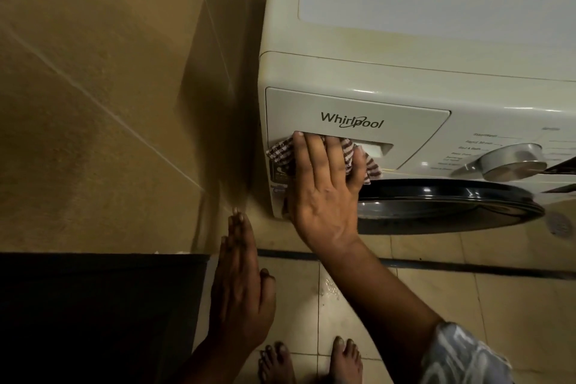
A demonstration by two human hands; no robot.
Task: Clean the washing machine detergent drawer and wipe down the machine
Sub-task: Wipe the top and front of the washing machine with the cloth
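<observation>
Here, step in hand: we judge this to be the wipe-down of the drawer front, with the drawer itself shut in its slot
Washing machine [405, 78]: cream front-loader, upper left corner toward us, standing on the tiled floor [467, 305] beside a tan wall [93, 72]
Detergent drawer [352, 121]: closed, flush with the control panel at the machine's top left, its logo above the handle recess
Cloth [280, 154]: checked brown and white, bunched against the lower edge of the drawer front, its ends showing on either side of the hand
Right hand [324, 187]: we lay it flat over the cloth, fingers [311, 150] extended and a little spread, their tips at the lip of the handle recess, pressing the cloth to the panel, not pinching it
Left hand [240, 284]: free and holding nothing, fingers straight and pressed together, apart from the machine's left corner
Door [436, 206]: dark round porthole just below the drawer, at the right hand's edge
Dial [511, 162]: chrome knob to the right of the drawer, untouched
Floor detail: a small wet patch [330, 287] near our bare feet [311, 362]
Next move, as we judge it: hook the fingertips into the recess and draw the drawer out, since its inside is not yet reachable; the free left hand could steady the machine
</observation>
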